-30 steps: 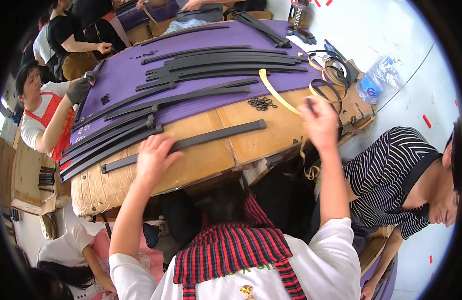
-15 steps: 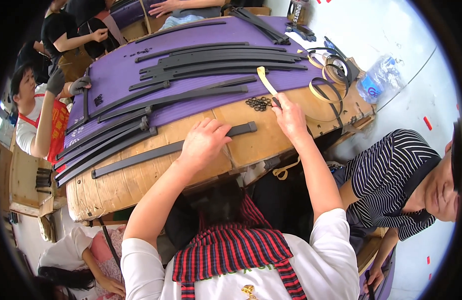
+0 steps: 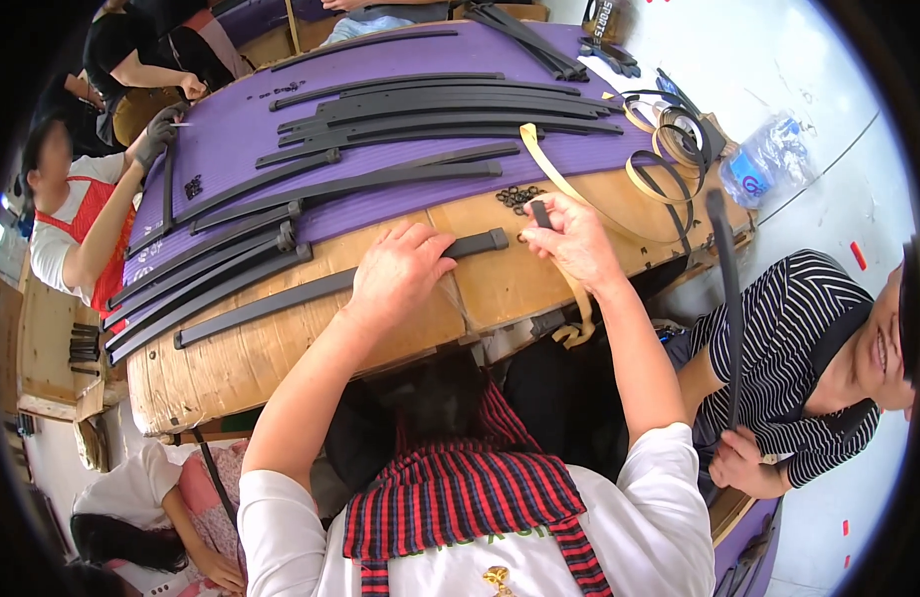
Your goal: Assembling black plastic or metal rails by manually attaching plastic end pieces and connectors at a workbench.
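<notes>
A long flat black bar with a capped end lies along the front edge of the wooden table. Over its middle rests my left hand, fingers curled round the bar. Just beyond the capped end, my right hand pinches the black end of a tape strip between thumb and fingers. The strip's yellow backing runs up past that hand, and a crumpled length hangs below it over the table edge. Small black rings lie in a pile beside my right fingers.
More black bars lie on the purple mat. Loose tape coils and a clear plastic bottle are at the right. A co-worker in stripes sits close on my right, holding a black strip; another works at the left.
My right hand has turned and drawn back slightly, with the black strip end now showing upright in its pinch. My left hand stays on the bar. The co-worker at right has raised a black strip.
</notes>
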`<state>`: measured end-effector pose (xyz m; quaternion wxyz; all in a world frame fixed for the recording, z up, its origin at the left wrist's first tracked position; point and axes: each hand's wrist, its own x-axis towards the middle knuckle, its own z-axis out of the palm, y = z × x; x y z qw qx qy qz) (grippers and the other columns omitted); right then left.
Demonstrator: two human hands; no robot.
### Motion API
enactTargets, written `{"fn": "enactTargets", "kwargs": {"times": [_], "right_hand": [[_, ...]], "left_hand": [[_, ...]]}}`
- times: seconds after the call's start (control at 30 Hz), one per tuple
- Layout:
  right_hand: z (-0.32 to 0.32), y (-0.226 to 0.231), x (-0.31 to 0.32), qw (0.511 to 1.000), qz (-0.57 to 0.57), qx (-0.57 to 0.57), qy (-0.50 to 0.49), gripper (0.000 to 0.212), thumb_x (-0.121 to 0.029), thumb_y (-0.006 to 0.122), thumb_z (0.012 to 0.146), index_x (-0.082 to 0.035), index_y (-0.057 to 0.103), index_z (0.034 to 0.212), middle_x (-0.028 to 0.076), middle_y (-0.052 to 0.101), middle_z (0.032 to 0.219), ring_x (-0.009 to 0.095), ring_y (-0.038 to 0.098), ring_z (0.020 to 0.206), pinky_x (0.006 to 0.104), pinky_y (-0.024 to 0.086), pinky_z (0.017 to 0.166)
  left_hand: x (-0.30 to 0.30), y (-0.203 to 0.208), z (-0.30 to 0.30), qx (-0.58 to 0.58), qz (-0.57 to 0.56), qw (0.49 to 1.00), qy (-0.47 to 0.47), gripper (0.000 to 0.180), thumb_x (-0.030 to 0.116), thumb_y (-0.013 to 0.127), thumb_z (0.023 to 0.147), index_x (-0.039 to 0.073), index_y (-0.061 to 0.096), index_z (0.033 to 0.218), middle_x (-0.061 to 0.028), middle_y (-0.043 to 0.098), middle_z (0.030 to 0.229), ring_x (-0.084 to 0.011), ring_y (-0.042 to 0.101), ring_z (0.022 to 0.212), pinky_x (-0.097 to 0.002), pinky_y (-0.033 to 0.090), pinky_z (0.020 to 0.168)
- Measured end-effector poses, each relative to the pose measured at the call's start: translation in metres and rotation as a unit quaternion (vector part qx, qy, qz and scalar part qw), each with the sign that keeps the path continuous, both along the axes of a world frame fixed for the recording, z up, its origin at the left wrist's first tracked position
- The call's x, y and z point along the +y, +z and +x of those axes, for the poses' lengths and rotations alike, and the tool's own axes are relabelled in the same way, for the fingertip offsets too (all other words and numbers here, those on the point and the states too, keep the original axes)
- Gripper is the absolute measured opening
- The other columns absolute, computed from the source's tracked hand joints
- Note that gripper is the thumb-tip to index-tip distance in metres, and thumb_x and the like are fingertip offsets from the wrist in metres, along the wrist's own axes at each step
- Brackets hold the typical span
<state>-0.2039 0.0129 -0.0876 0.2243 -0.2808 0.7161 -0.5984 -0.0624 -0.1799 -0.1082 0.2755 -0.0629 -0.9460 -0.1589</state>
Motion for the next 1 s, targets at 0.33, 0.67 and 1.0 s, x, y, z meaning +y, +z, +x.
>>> {"fn": "enactTargets", "kwargs": {"times": [0.33,0.67,1.0], "right_hand": [[0.000,0.003,-0.022,0.988,0.106,0.115,-0.003,0.013,-0.005,0.060,0.080,-0.003,0.053,0.090,-0.001,0.054,0.070,0.005,0.048,0.054,0.0202,0.040,0.050],[0.003,-0.023,-0.023,0.958,0.064,0.274,-0.059,0.014,-0.001,0.057,0.082,-0.002,0.054,0.095,-0.001,0.052,0.074,0.005,0.046,0.061,0.0202,0.040,0.055],[0.029,-0.023,-0.027,0.956,0.069,0.269,-0.096,0.022,0.002,0.060,0.079,-0.003,0.055,0.101,0.003,0.060,0.085,0.009,0.056,0.075,0.0230,0.047,0.069]], "left_hand": [[-0.017,0.000,0.011,-0.039,0.013,0.999,0.024,0.026,0.022,0.063,0.077,0.007,0.062,0.098,-0.0070,0.060,0.094,-0.0263,0.055,0.092,-0.0367,0.046,0.078],[-0.019,-0.005,0.010,0.030,-0.017,0.999,0.012,0.025,0.019,0.066,0.075,0.006,0.062,0.095,-0.0071,0.060,0.090,-0.0269,0.056,0.085,-0.0360,0.047,0.073],[-0.017,-0.007,0.013,0.034,-0.020,0.999,0.021,0.026,0.019,0.067,0.072,0.007,0.062,0.095,-0.0055,0.059,0.090,-0.0250,0.055,0.086,-0.0349,0.047,0.074]]}}
